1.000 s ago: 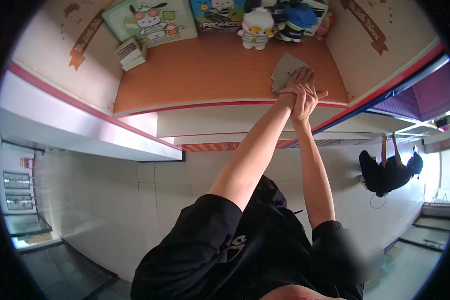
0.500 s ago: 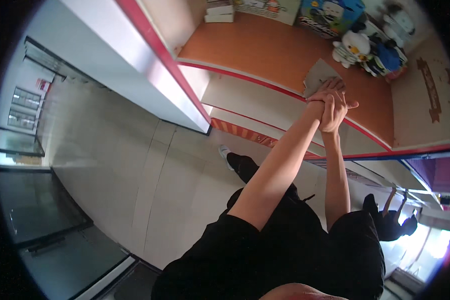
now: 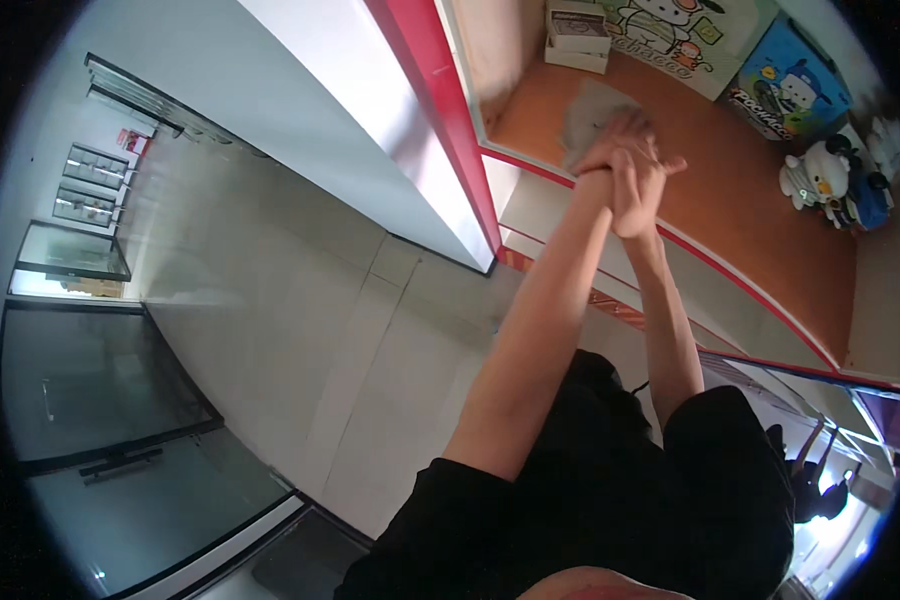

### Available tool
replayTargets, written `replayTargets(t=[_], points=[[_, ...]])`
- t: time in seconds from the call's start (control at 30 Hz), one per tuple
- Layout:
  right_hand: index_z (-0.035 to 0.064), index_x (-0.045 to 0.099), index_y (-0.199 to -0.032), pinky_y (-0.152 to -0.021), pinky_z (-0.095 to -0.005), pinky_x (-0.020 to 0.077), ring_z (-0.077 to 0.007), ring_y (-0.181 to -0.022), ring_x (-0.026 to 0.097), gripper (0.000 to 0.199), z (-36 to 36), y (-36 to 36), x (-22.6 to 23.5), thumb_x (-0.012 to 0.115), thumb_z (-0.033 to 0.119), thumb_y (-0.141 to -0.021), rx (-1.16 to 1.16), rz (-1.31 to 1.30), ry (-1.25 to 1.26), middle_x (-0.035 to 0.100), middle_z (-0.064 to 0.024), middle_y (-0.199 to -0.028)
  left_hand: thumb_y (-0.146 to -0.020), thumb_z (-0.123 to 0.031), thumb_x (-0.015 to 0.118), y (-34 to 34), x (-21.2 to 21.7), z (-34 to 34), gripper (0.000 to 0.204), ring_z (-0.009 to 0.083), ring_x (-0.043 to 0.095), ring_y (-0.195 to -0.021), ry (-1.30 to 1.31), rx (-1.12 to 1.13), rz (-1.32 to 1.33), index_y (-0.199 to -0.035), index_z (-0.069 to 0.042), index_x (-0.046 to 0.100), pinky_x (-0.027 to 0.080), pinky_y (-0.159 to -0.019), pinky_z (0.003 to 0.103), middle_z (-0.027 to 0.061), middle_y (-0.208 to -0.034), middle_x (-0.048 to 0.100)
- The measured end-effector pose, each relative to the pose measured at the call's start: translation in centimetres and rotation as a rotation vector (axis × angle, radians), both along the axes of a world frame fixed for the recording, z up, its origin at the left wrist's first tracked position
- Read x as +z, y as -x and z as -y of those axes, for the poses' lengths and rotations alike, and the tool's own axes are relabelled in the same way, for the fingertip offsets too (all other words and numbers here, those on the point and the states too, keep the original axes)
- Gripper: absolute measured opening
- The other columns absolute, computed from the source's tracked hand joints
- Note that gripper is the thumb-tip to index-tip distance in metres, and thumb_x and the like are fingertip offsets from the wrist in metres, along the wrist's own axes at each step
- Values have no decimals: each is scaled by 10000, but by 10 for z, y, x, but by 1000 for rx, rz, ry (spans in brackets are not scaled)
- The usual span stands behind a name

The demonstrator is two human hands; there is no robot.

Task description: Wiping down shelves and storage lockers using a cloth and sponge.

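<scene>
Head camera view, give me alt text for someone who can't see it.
Two bare hands, the left hand and right hand pressed together, hold a grey cloth against an orange shelf. Stacked boxes, cartoon picture boards and a plush toy sit on the shelf nearby.

A cloth (image 3: 592,115) lies on the shelf (image 3: 750,215), boxes (image 3: 578,32) behind it, plush toys (image 3: 838,180) to its right.

The grey cloth (image 3: 588,112) lies mostly hidden beneath the overlapping hands
</scene>
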State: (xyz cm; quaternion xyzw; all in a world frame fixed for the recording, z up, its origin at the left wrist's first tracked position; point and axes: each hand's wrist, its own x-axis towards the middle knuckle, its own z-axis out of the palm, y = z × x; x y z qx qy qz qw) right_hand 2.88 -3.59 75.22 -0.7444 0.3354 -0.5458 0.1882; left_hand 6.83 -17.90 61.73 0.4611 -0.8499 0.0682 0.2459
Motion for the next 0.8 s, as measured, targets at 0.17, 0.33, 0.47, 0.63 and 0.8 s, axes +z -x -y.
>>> replayTargets(t=[0.17,0.33,0.47,0.63,0.8], points=[[78,727,-697,-939,-362,434,-273,-809,610,348,37,-57,-13,456,92,-915,77,72,16,719,-74,-757,-952,-734,443,-59,-12,11,734,296,348,-1481,-5,-10,-91,-1317,-104,535,316,-1146,426,77,-1488,467],[77,722,-693,-970,-350,413,-266,-806,609,342,44,-85,-24,469,93,-924,149,135,8,726,-52,-748,-960,-773,416,-119,4,0,888,320,303,-1534,-182,31,-178,-1532,-93,407,262,-1240,420,83,-1634,366],[57,715,-703,-973,-353,410,-259,-831,610,338,37,-82,-19,471,102,-933,173,152,-37,730,-59,-772,-971,-755,430,-123,11,-2,893,332,338,-1518,-145,66,-203,-1559,-84,408,285,-1238,421,98,-1631,391],[50,718,-723,-977,-365,412,-262,-862,613,325,24,-68,-8,483,120,-935,157,83,-41,731,-77,-798,-992,-692,477,-118,11,-20,819,351,451,-1453,80,132,-252,-1521,-67,473,371,-1186,427,130,-1551,505],[56,724,-729,-982,-372,413,-276,-867,617,301,6,-46,-3,511,146,-922,92,-59,-27,734,-86,-806,-1021,-629,491,-96,40,-53,733,360,564,-1365,406,234,-70,-1452,-40,560,427,-1142,436,131,-1458,611]])
